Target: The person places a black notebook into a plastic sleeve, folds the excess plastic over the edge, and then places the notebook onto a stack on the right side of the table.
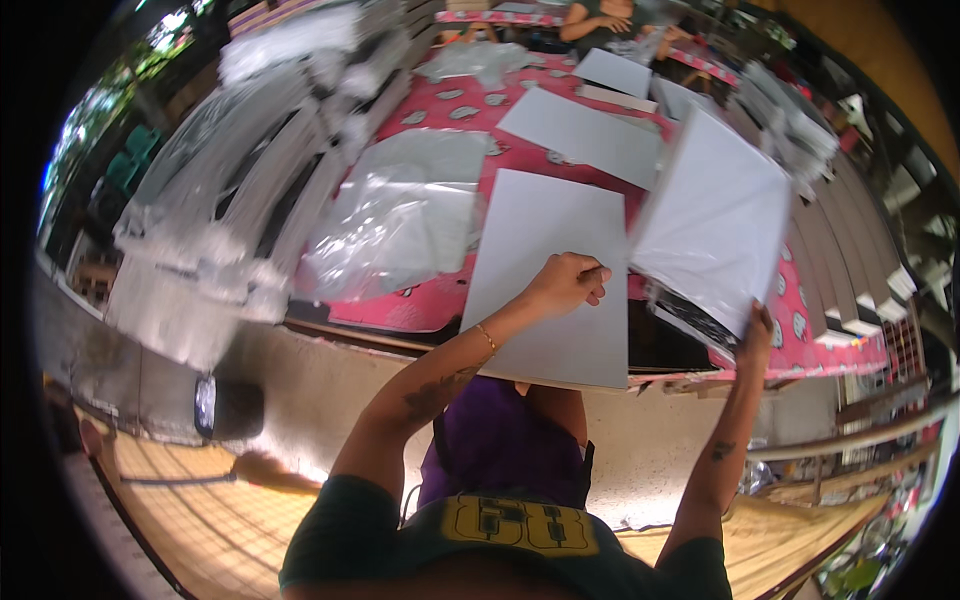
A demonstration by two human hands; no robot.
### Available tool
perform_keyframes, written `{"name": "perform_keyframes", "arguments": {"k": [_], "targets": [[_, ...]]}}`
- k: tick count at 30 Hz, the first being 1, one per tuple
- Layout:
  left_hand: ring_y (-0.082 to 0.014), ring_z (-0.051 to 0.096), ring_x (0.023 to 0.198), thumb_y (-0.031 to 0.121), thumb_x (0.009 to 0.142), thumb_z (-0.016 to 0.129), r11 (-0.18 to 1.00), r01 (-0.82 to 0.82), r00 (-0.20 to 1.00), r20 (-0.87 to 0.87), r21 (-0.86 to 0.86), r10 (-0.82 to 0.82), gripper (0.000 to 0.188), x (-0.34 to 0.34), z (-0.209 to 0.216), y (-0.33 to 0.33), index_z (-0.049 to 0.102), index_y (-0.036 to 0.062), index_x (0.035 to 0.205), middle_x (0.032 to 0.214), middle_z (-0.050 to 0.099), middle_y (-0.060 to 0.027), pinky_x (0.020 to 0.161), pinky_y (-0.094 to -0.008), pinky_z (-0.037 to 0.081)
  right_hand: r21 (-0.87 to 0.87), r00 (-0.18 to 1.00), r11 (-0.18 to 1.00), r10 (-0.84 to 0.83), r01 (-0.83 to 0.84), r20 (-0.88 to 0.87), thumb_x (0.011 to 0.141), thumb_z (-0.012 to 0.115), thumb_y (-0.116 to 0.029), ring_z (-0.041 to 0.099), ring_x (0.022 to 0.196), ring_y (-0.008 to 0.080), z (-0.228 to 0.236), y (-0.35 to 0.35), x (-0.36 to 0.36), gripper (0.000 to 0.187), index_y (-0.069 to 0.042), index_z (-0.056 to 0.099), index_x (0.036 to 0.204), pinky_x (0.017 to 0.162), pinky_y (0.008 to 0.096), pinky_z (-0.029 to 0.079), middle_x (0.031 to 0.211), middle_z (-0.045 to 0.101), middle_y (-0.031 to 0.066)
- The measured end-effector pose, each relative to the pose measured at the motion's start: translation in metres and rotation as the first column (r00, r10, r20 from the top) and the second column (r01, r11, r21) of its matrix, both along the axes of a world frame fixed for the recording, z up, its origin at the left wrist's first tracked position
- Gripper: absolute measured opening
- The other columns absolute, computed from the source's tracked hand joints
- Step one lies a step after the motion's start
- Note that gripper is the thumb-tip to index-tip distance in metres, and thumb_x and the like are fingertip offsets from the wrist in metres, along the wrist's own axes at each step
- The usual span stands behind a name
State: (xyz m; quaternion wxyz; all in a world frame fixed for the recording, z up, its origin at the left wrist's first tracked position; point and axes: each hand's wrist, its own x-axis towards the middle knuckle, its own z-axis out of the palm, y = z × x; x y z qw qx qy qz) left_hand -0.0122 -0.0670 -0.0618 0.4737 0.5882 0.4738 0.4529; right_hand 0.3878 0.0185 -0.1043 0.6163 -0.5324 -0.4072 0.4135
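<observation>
My right hand (757, 338) grips the lower right corner of a white panel in clear plastic (715, 200), which tilts up over the table's right part. A dark, glossy edge shows along the panel's bottom. My left hand (570, 283) is closed, fingers curled, over a flat white board (555, 220). Whether it holds anything small is hidden inside the fingers. This board lies in front of me, its near end reaching past the table edge. A second white board (585, 130) lies farther back, partly behind the panel.
Clear plastic sheets (400, 210) lie on the pink patterned table cover (445, 105). Large plastic-wrapped stacks (230, 200) stand at left. Long grey-brown pieces with white ends (845, 250) line the right side. Across the table, a co-worker (610, 25) has hands near more plastic.
</observation>
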Motion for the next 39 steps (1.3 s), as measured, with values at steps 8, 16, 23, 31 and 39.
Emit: {"name": "perform_keyframes", "arguments": {"k": [8, 16, 23, 31, 39], "targets": [[-0.034, 0.065, 0.079, 0.006, 0.08, 0.062, 0.703, -0.535, 0.482, -0.514, 0.469, 0.71, 0.016, -0.202, -0.036, -0.09, 0.066, 0.003, 0.095, 0.088, 0.066, -0.0198, 0.07, -0.0396, 0.052, -0.116, 0.986, 0.989, 0.11, -0.096, 0.122, 0.091, 0.053, -0.017, 0.059, 0.095, 0.0224, -0.051, 0.037, 0.117, 0.038, 0.006, 0.05, 0.121, 0.082, 0.035, 0.05, 0.107, 0.06, 0.0137], [-0.0383, 0.061, 0.08, 0.007, 0.079, 0.063, 0.806, -0.383, 0.381, -0.718, 0.451, 0.583, 0.01, -0.236, -0.051, -0.133, 0.058, 0.0019, 0.086, 0.083, 0.062, -0.0173, 0.068, -0.045, 0.048, 0.389, 0.091, 0.825, -0.461, 0.41, 0.882, 0.087, 0.059, -0.027, 0.059, 0.095, 0.0298, -0.041, 0.018, 0.077, 0.04, -0.002, 0.058, 0.119, 0.086, 0.0388, 0.046, 0.109, 0.061, 0.019], [-0.0264, 0.063, 0.077, 0.007, 0.088, 0.057, 0.73, -0.521, 0.672, -0.314, 0.443, 0.67, 0.008, -0.13, 0.002, -0.106, 0.056, -0.0005, 0.091, 0.084, 0.062, -0.0157, 0.055, -0.0323, 0.047, 0.039, 0.183, 0.215, 0.901, -0.976, -0.393, 0.09, 0.049, -0.053, 0.058, 0.104, 0.0252, 0.042, -0.164, -0.265, 0.064, 0.001, 0.05, 0.125, 0.089, 0.0382, 0.048, 0.108, 0.059, 0.0146], [-0.0278, 0.06, 0.067, 0.007, 0.083, 0.063, 0.816, -0.462, 0.772, -0.294, 0.348, 0.563, 0.02, -0.057, 0.009, -0.123, 0.06, 0.0008, 0.102, 0.08, 0.059, -0.0151, 0.06, -0.0351, 0.047, -0.04, 0.475, 0.57, 0.641, -0.821, -0.603, 0.093, 0.056, -0.029, 0.059, 0.092, 0.0145, 0.015, -0.146, -0.325, 0.026, -0.005, 0.057, 0.103, 0.08, 0.0352, 0.048, 0.101, 0.061, 0.0051], [-0.0214, 0.061, 0.085, 0.013, 0.091, 0.047, 0.631, -0.77, 0.497, 0.535, -0.09, 0.683, 0.021, -0.309, -0.08, -0.124, 0.056, 0.0061, 0.108, 0.091, 0.064, -0.006, 0.068, -0.0346, 0.049, 0.073, 0.448, 0.778, 0.432, -0.624, -0.783, 0.095, 0.047, -0.042, 0.059, 0.099, 0.0255, 0.036, -0.064, -0.195, 0.043, -0.005, 0.053, 0.116, 0.089, 0.0419, 0.048, 0.107, 0.061, 0.011]]}}
